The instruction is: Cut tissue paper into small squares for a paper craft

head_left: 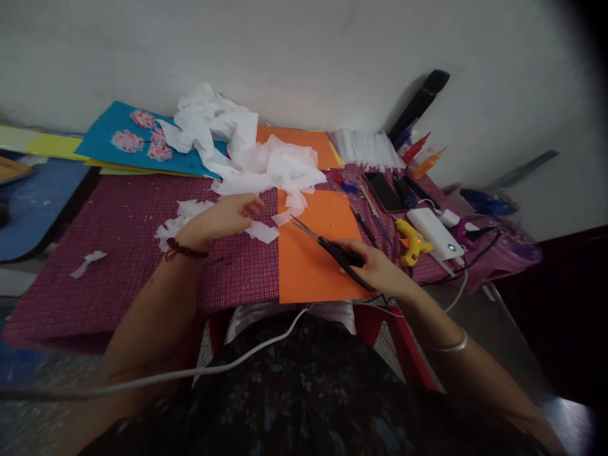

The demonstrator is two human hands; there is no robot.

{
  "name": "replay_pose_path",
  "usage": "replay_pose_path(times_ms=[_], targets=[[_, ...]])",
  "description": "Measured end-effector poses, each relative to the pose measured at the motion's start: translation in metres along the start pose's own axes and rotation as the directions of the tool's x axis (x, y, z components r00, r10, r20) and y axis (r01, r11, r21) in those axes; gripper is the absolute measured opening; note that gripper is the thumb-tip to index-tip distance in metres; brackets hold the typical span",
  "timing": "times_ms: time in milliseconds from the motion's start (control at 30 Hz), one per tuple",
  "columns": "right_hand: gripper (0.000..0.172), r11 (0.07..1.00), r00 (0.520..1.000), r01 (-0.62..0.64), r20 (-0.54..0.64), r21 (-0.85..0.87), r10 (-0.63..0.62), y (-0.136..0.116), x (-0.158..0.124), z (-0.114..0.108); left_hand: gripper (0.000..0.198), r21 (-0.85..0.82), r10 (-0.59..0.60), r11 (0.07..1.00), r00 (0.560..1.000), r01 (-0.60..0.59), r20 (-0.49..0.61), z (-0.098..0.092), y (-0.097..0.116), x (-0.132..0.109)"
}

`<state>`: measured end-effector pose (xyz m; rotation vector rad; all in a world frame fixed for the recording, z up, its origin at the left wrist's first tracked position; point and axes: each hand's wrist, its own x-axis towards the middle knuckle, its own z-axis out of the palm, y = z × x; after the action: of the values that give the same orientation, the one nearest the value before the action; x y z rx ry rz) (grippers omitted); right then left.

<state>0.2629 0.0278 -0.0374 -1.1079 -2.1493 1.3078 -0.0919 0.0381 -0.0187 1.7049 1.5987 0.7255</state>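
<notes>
My right hand grips black-handled scissors above an orange sheet of paper. The blades point up and left, parted by a narrow gap, with their tips close to a thin strip of white tissue paper. To the left, my left hand hovers with loosely bent fingers, and nothing shows in them. Under and beside it lie torn white tissue pieces and a smaller scrap. A crumpled heap of white tissue spreads behind both hands.
Pink-red paper flowers lie on blue sheets at back left. Toward the right are a phone, a yellow glue gun, a white power bank and glue sticks. A white cable crosses my lap.
</notes>
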Motion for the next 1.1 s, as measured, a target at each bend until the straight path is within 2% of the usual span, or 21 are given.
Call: replay_pose_path(times_ms=[133,200,233,300,367,433,500,567,700,833,933,1100], targets=[[0.052,0.965,0.999,-0.035,0.0,0.26,0.036,-0.017,0.0,0.024,0.038,-0.229,-0.03,0.973,0.995,0.007,-0.096,-0.003,-0.007,0.003],[0.05,0.879,0.996,-0.09,0.05,0.468,0.075,-0.025,-0.003,0.047,0.035,-0.304,-0.041,0.952,0.979,-0.022,-0.198,-0.005,-0.008,0.003],[0.051,0.796,0.991,-0.129,0.098,0.592,0.087,-0.028,-0.005,0.059,0.033,-0.327,-0.044,0.944,0.969,-0.04,-0.244,-0.006,-0.008,0.003],[0.057,0.567,0.969,-0.24,0.231,0.788,0.089,-0.032,-0.008,0.084,0.031,-0.361,-0.047,0.93,0.949,-0.073,-0.312,-0.007,-0.006,0.002],[0.058,0.381,0.929,-0.362,0.363,0.851,0.073,-0.036,-0.009,0.104,0.029,-0.365,-0.037,0.926,0.938,-0.097,-0.344,-0.007,-0.003,0.001],[0.057,0.249,0.889,-0.454,0.452,0.855,0.069,-0.041,-0.005,0.118,0.027,-0.35,-0.019,0.93,0.933,-0.116,-0.358,-0.008,0.0,0.0],[0.057,0.169,0.876,-0.483,0.475,0.859,0.085,-0.049,0.002,0.127,0.026,-0.325,-0.007,0.938,0.929,-0.122,-0.369,-0.008,0.002,-0.004],[0.057,0.146,0.89,-0.454,0.443,0.879,0.106,-0.058,0.012,0.134,0.027,-0.291,0.009,0.947,0.92,-0.132,-0.391,-0.009,0.004,-0.011],[0.057,0.184,0.925,-0.378,0.367,0.907,0.095,-0.075,0.03,0.147,0.027,-0.271,0.05,0.941,0.873,-0.205,-0.484,-0.01,0.004,-0.032],[0.057,0.24,0.949,-0.316,0.303,0.918,0.089,-0.082,0.038,0.162,0.028,-0.351,-0.009,0.905,0.816,-0.238,-0.578,-0.006,0.003,-0.052],[0.06,0.272,0.951,-0.308,0.291,0.912,0.102,-0.081,0.043,0.168,0.03,-0.419,-0.08,0.881,0.803,-0.22,-0.59,-0.004,0.0,-0.06],[0.063,0.312,0.952,-0.306,0.284,0.899,0.117,-0.077,0.053,0.169,0.035,-0.452,-0.109,0.867,0.802,-0.212,-0.587,-0.009,-0.01,-0.063]])
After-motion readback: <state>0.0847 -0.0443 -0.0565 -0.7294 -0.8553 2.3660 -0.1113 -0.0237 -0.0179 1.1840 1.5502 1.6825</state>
